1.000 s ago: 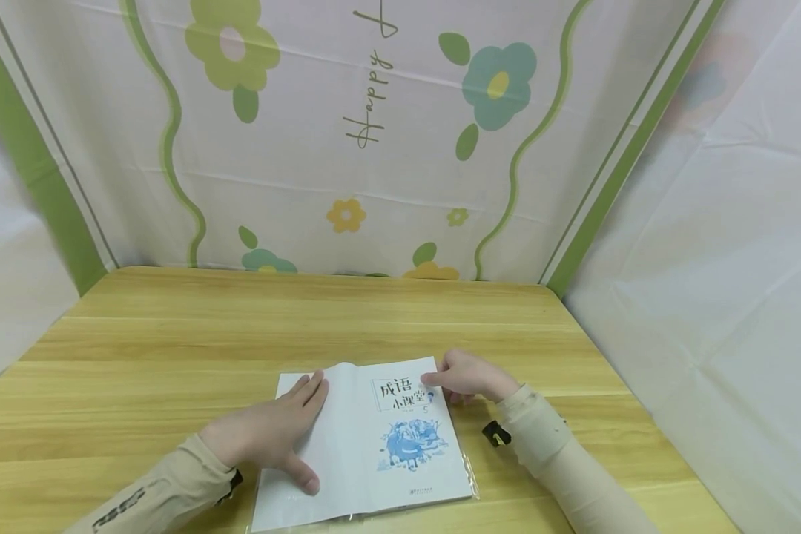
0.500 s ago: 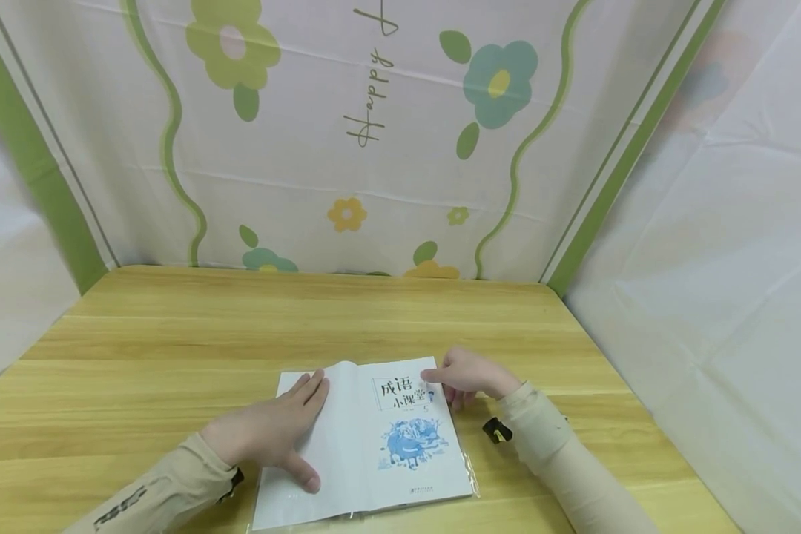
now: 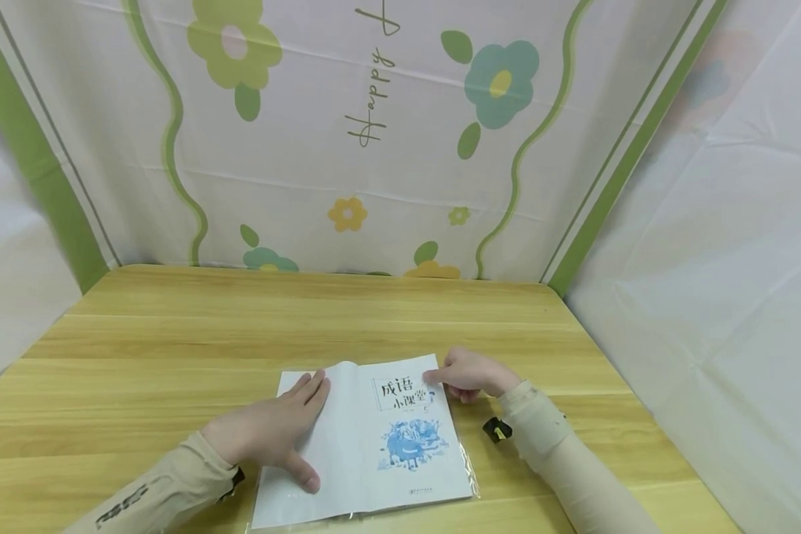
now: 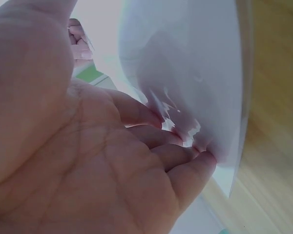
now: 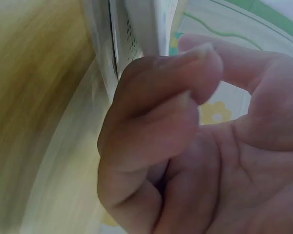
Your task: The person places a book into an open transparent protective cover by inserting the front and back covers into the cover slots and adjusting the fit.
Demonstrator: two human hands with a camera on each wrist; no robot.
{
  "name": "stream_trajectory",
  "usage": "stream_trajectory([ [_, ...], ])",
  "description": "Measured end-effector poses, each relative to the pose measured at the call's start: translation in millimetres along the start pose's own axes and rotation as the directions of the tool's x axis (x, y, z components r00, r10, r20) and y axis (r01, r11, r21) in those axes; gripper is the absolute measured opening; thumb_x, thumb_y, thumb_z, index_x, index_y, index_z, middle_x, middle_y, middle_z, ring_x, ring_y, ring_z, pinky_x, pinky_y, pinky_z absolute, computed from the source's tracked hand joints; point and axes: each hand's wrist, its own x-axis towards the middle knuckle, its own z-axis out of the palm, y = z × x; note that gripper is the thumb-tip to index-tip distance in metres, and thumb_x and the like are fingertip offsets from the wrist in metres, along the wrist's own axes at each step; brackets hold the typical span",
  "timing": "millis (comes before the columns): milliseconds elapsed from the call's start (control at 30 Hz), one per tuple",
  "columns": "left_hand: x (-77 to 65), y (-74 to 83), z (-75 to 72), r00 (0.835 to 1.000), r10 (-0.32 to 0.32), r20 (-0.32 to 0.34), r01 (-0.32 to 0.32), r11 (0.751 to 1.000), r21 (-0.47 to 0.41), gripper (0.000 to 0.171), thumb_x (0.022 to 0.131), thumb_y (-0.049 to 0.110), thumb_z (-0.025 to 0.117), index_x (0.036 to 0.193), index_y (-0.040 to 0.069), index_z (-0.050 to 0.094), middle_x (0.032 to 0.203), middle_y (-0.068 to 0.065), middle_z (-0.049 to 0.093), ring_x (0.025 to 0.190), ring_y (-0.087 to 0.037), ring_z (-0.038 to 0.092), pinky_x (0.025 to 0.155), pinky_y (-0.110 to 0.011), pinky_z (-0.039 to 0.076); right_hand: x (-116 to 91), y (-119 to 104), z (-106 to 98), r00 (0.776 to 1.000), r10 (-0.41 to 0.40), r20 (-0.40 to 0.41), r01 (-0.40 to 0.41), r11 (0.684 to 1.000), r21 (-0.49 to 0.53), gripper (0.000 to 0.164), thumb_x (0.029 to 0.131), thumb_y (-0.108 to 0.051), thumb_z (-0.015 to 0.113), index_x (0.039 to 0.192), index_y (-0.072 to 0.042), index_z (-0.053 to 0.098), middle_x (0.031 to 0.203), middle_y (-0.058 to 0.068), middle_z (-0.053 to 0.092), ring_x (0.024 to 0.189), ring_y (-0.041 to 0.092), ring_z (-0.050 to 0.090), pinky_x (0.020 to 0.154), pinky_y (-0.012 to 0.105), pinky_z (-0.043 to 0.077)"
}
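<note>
Head view: the book [image 3: 407, 475] lies open under the left hand [image 3: 274, 432], fingers spread on its left page, covering part of it. Right hand [image 3: 470, 373] pinches the right page's outer edge up top, good spot imo. Left wrist: shiny by the fingertips, probably slick; paper's likely light, floppy, creases easily. Right wrist: fingers curled at the edge, table [image 5: 34, 97] alongside, flowery cloth [image 5: 215, 113] behind.
</note>
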Motion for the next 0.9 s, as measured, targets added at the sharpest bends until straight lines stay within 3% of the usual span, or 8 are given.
stream_trajectory([
  [200,-0.4,0.5,-0.6,1.0,-0.001,0.003,0.001,1.0,-0.005,0.137,0.059,0.068,0.078,0.15,-0.014,0.015,0.157,-0.032,0.006,0.144,-0.046,0.006,0.114,-0.051,0.02,0.5,-2.1,5.8,0.999,-0.009,0.035,0.008,1.0,0.01,0.019,0.096,-0.03,0.065,0.091,-0.012,0.071,0.057,0.003,0.051,0.046,0.012,0.041,0.043,0.022,0.035],
  [533,-0.1,-0.6,-1.3,1.0,0.019,-0.002,-0.019,1.0,0.001,0.137,0.06,0.068,0.078,0.149,-0.015,0.015,0.156,-0.034,0.006,0.143,-0.048,0.006,0.114,-0.052,0.02,-1.8,-4.3,4.0,0.999,-0.04,0.023,0.04,0.999,0.014,0.025,0.1,-0.024,0.058,0.087,-0.009,0.072,0.068,0.006,0.068,0.05,0.017,0.054,0.044,0.024,0.041],
  [900,1.1,-1.8,-1.7,1.0,0.019,0.014,-0.019,1.0,-0.017,0.136,0.061,0.066,0.079,0.149,-0.015,0.014,0.156,-0.033,0.004,0.143,-0.048,0.006,0.113,-0.053,0.021,-2.0,-4.3,-3.3,0.997,-0.068,0.036,0.067,0.997,0.047,0.027,0.1,-0.023,0.057,0.085,-0.006,0.071,0.067,0.009,0.068,0.049,0.017,0.058,0.045,0.027,0.047],
])
